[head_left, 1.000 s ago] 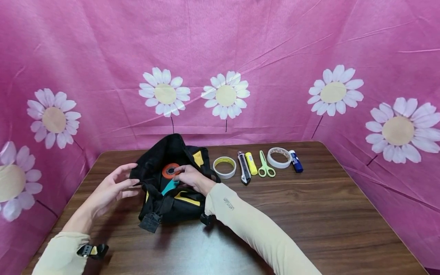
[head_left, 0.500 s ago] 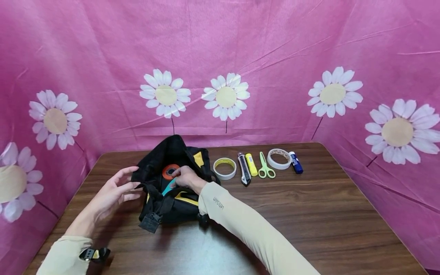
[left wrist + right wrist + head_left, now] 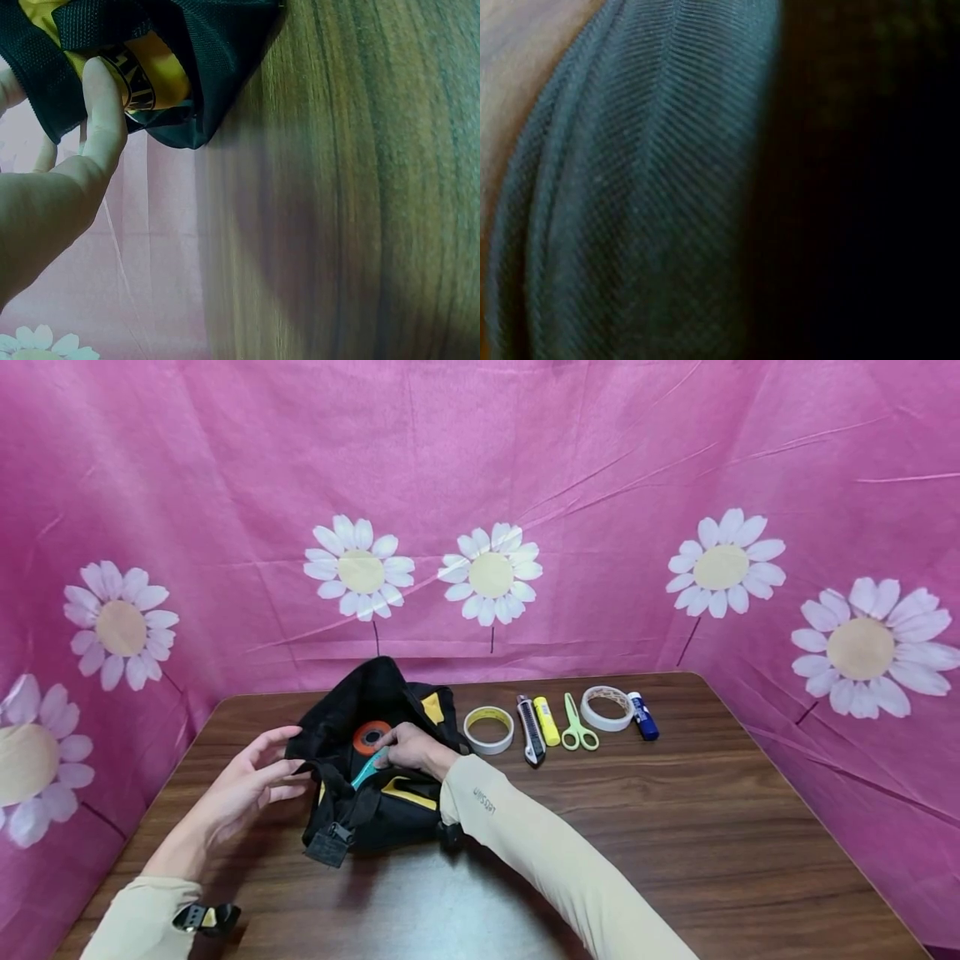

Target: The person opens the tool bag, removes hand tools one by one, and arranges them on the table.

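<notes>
A black fabric bag (image 3: pixel 405 828) with yellow patches lies with its mouth held wide on the table. At the bag's left edge my left hand (image 3: pixel 243 785) pinches the rim. The left wrist view shows the thumb (image 3: pixel 103 94) on the near side of the black rim and other fingers behind it. My right hand (image 3: pixel 412 750) reaches into the bag and grips a slim teal tool (image 3: pixel 367 770), whose kind I cannot make out. Behind it in the bag is an orange disc (image 3: pixel 371 737) with a dark centre. Dark bag fabric (image 3: pixel 652 187) fills most of the right wrist view.
Right of the bag, a tape roll (image 3: pixel 489 730), a utility knife (image 3: pixel 531 731), a yellow stick (image 3: pixel 547 721), green scissors (image 3: pixel 576 724), a second tape roll (image 3: pixel 607 708) and a blue glue stick (image 3: pixel 643 717) lie in a row on the wooden table (image 3: pixel 637 827).
My right hand has shifted slightly within the bag, and the teal tool looks turned to a narrower side. The left hand stays at the rim.
</notes>
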Tool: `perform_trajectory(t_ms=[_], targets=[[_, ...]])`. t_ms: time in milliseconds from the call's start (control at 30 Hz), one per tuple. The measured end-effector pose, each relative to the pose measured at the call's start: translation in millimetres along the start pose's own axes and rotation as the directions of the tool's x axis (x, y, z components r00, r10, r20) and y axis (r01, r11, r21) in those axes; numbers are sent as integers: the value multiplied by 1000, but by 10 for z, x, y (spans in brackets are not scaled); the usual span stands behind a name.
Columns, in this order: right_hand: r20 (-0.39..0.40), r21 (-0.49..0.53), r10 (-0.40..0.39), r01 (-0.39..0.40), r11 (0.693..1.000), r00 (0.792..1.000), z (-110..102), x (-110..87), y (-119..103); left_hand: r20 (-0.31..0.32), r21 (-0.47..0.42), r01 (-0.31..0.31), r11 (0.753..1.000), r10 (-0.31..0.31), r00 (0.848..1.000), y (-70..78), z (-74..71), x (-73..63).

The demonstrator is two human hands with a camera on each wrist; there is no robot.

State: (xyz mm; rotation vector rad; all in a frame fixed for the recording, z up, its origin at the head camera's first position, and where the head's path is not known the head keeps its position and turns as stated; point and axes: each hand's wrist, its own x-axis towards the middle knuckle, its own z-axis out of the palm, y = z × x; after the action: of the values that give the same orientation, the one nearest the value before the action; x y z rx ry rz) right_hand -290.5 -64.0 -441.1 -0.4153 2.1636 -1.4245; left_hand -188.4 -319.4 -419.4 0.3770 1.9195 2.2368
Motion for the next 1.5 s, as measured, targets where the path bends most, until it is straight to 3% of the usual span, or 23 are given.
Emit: perform_trajectory(t_ms=[100, 200, 300, 400, 467, 533, 767, 1033, 1500], targets=[[26, 108, 4, -7, 994, 1000, -49, 9, 17, -7, -2, 2, 1000, -2, 1000, -8, 0, 6], [70, 266, 25, -43, 963, 997, -94, 24, 57, -7, -6, 6, 1000, -6, 1000, -22, -4, 8], [108, 446, 46, -90, 891, 993, -102, 48, 93, -10, -1, 16, 1000, -16, 1000, -28, -2, 12], [108, 561, 66, -115, 820, 992, -92, 64, 91, -9, 2, 16, 1000, -16, 1000, -22, 5, 25], [95, 590, 75, -117, 799, 993, -88, 59, 72, -7, -2, 13, 1000, -13, 1000, -13, 11, 34], [93, 593, 81, -121, 796, 992, -83, 57, 56, -5, -11, 9, 1000, -9, 1000, -6, 15, 37], [142, 530, 59, -127, 838, 988, -56, 49, 28, 21, -65, -6, 998, 7, 1000, -6, 19, 25], [120, 627, 65, -126, 769, 991, -194, 47, -134, 5, -21, -7, 1000, 7, 1000, -9, 20, 59], [192, 583, -17, -100, 807, 981, -381, -156, -415, 17, -31, -11, 999, 11, 1000, 0, 6, 38]])
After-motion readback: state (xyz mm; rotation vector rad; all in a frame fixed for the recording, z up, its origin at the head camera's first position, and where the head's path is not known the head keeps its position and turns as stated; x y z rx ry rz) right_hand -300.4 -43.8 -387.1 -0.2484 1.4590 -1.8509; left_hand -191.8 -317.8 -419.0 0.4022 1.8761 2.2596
